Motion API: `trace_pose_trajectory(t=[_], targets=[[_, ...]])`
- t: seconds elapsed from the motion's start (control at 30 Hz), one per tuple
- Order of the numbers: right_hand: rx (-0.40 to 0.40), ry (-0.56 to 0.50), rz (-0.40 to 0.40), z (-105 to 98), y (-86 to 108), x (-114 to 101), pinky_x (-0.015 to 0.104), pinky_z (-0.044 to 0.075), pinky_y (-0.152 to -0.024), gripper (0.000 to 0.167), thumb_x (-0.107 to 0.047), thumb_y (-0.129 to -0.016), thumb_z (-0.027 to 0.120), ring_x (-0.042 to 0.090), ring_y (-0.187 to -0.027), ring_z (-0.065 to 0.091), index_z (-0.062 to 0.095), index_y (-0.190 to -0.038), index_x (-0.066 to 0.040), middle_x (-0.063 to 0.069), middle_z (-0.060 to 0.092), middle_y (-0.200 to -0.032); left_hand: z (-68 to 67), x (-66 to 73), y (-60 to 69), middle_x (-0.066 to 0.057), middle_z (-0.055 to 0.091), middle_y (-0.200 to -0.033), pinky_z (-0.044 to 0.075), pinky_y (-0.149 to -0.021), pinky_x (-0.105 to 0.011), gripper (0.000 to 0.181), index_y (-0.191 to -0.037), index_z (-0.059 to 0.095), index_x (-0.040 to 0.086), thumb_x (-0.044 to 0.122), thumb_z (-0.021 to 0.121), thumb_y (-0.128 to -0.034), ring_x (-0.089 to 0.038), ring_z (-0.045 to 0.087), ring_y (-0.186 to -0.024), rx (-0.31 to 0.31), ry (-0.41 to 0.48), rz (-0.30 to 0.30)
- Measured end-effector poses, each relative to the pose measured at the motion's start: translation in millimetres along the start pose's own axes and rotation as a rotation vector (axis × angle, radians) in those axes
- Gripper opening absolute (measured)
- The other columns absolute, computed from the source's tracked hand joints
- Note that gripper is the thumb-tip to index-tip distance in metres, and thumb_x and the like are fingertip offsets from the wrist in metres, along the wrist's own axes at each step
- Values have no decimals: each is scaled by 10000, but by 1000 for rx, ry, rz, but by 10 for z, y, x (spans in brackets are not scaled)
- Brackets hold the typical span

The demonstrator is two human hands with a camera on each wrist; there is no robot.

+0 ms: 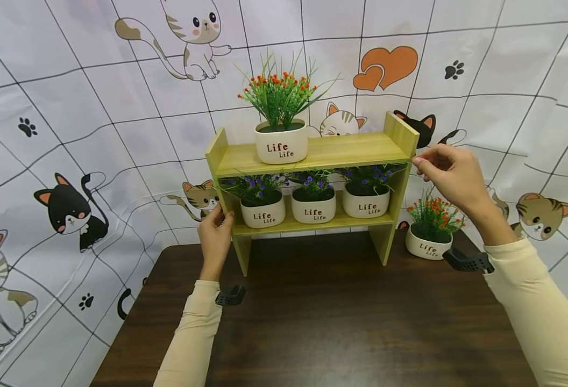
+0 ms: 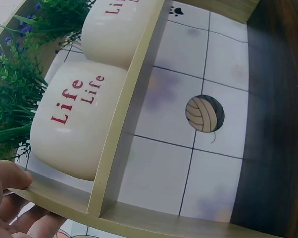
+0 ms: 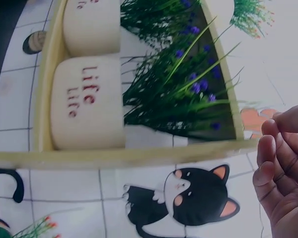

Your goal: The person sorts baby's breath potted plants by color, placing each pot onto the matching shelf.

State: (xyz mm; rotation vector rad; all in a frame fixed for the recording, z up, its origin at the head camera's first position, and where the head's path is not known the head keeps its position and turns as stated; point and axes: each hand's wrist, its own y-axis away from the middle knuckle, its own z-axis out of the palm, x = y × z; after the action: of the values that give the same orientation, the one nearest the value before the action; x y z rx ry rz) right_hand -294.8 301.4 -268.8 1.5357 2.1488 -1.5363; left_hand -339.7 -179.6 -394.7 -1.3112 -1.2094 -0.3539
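Note:
A two-tier light wooden shelf [image 1: 347,148] stands on a dark table. My left hand [image 1: 214,231] grips its left side panel, thumb inside and fingers outside, as the left wrist view shows. At the right upper corner my right hand [image 1: 451,172] has thumb and forefinger pinched together on what looks like a thin leaf tip from the right-hand purple-flowered plant [image 3: 188,84]. Three white "Life" pots with purple flowers line the lower tier: the left pot [image 1: 263,213], the middle pot [image 1: 313,207] and the right pot [image 1: 366,203]. A red-flowered pot [image 1: 282,142] sits on the upper tier.
Another red-flowered pot [image 1: 428,242] stands on the dark brown table [image 1: 313,322], right of the shelf and below my right hand. Behind hangs a white gridded backdrop [image 1: 134,145] printed with cats, hearts and paw prints.

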Motion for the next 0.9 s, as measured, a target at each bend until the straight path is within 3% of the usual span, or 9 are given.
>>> trace_pose_trajectory(t=[0.37,0.73,0.9], targets=[[-43,34,93,-96,350,410,143,439,-560,196,-176,-1027,721,-56,-624,591,773,-1085,5,-278,645,-737,-2,-13,12,-234,739,-1299,492,-757,-49,436,-1461,648,46,73,676,-1027,-359,759,-1154,-9,-7,-15],[-68,131,226,-241,733,1003,153,449,-576,286,-239,-1068,659,-87,-645,595,740,-1156,21,-351,626,-778,0,-8,-1,-240,744,-1280,495,-754,-49,438,-1455,651,36,65,683,-1020,-373,762,-1141,-1,-6,1],[-95,181,249,-262,894,1275,177,449,-570,277,-253,-1071,652,-81,-649,568,738,-1151,-2,-329,605,-774,-3,-4,6,-241,747,-1271,577,-816,-163,436,-1448,655,31,56,686,-1014,-375,762,-1142,4,-18,6]])
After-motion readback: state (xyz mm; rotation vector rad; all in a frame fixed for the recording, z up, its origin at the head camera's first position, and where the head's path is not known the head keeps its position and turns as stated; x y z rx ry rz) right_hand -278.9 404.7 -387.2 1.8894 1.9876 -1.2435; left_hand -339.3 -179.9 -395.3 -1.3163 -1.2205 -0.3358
